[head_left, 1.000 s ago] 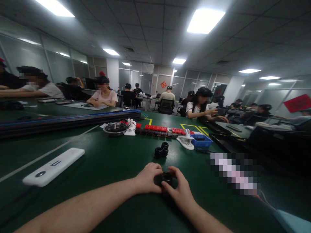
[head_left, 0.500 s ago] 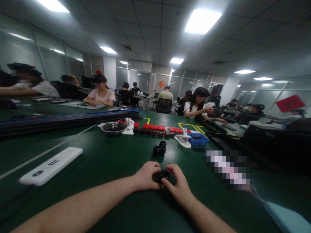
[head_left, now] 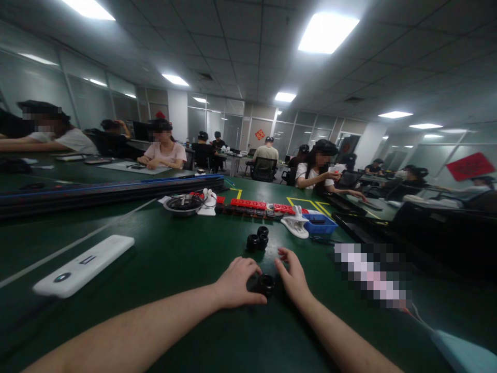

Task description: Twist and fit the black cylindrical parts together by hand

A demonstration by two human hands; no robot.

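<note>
A small black toy wheel (head_left: 267,284), with a hollow hub facing me, is on the green table. My left hand (head_left: 237,282) curls around it from the left, thumb at the near side and fingers at the far side. Darkness between palm and wheel hides whether another wheel is there. To the right of the wheel, my right hand (head_left: 293,275) is apart from it, thumb and fingers spread with nothing in them. Just beyond both hands, three similar black wheels (head_left: 253,242) are grouped together.
Red and black brick strips (head_left: 256,207) lie farther back, between a metal bowl (head_left: 182,204) of cable and a blue bin (head_left: 320,224). A white clip (head_left: 297,226) is beside the bin. At left lies a white power bank (head_left: 85,265). Other people sit around.
My right hand has let go of the black wheel and moved right, its fingers opening. My left hand stays around the wheel. The view has shifted slightly.
</note>
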